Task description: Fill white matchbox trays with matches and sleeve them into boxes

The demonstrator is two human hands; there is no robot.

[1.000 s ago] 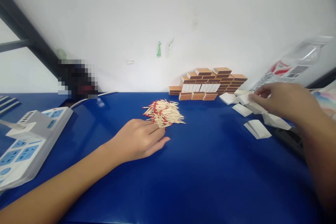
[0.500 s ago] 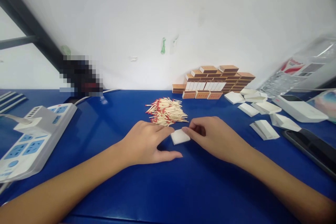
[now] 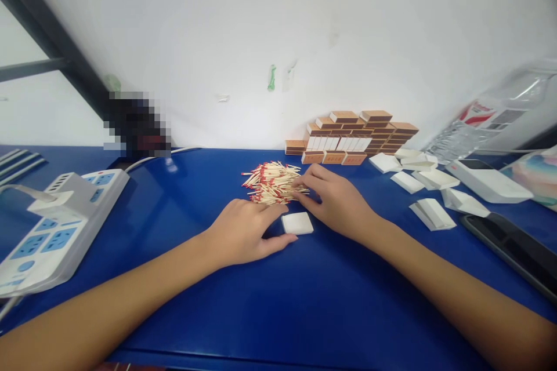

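A small white inner tray (image 3: 297,223) of a matchbox lies flat on the blue table; what is inside cannot be made out. Around its left side rests my left hand (image 3: 249,232), thumb and fingers apart, the thumb near its front corner and the index finger by its back corner. Behind the tray is a loose pile of red-tipped matches (image 3: 272,182). My right hand (image 3: 333,200) reaches the pile's right side, thumb and index finger spread apart at the match ends. Whether any match is pinched there is not visible.
Finished-looking matchboxes (image 3: 354,133) are stacked against the wall. At right lie several white paper trays (image 3: 433,214), a white device (image 3: 489,181), a dark phone (image 3: 513,252) and a tilted plastic bottle (image 3: 483,113). A power strip (image 3: 61,232) with cables sits at left.
My right hand has left the white tray and moved up and left to the match pile. My left hand stays beside the tray, its thumb slightly closer to it.
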